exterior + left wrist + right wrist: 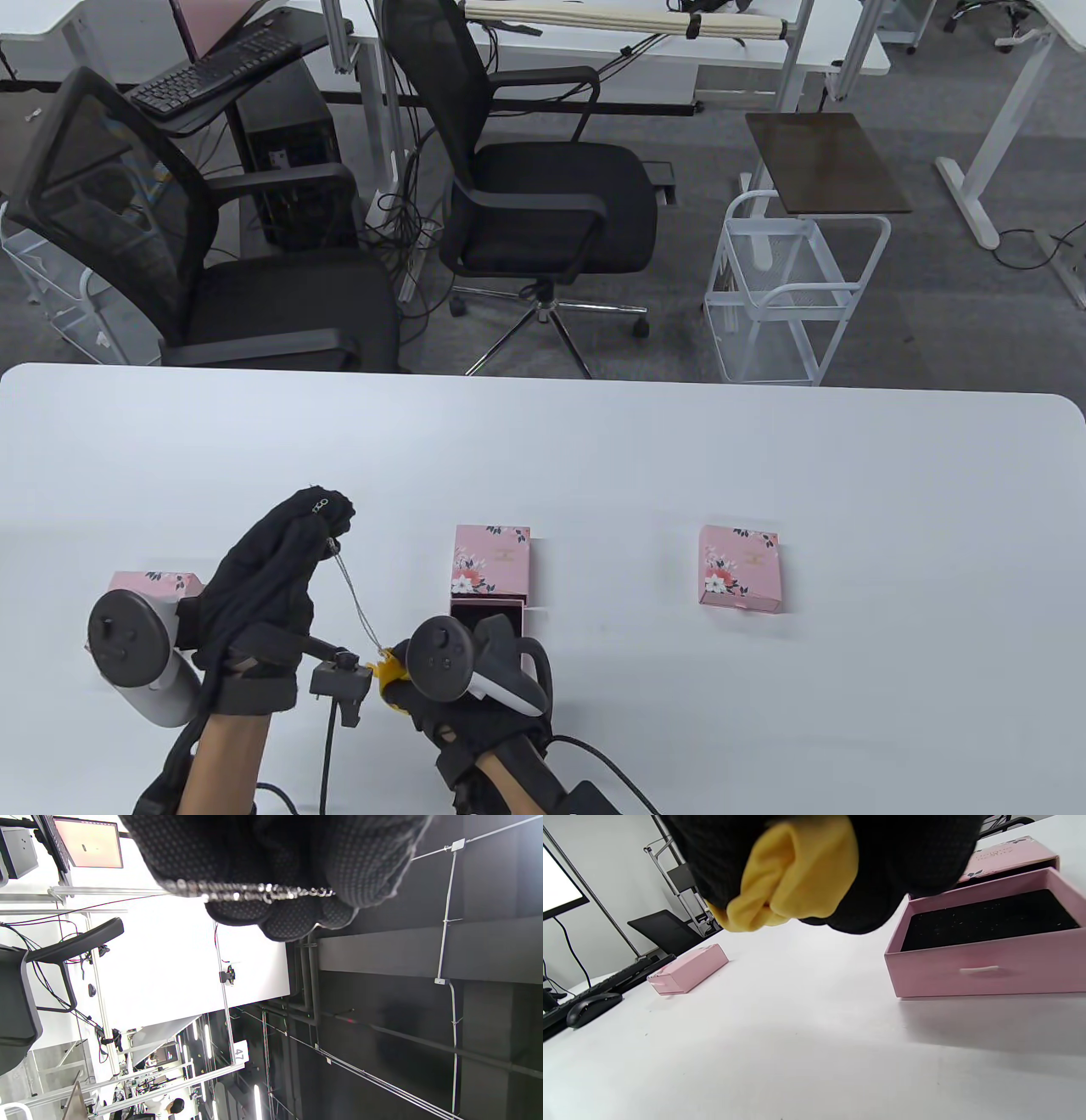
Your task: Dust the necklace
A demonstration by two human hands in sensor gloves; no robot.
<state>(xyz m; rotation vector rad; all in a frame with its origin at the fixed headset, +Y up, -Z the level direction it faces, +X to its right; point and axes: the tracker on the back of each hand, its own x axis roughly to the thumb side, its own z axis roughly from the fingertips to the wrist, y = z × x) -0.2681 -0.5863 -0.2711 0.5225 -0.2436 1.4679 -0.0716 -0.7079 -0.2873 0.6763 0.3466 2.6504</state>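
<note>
Pinching the thin silver chain necklace high in your left hand keeps it taut above the white table, so your right hand, clutching the bunched yellow cloth, can wipe its lower end beside the open pink drawer box.

Shiny metal necklace, soft yellow cloth, smooth matt table

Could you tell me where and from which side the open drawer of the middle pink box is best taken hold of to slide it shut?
Take the open drawer by its front wall at the small white pull tab, coming from the person's side. The tab sits mid-wall and the drawer slides straight back into its pink floral sleeve, so a centred push probably will not skew it.
</note>
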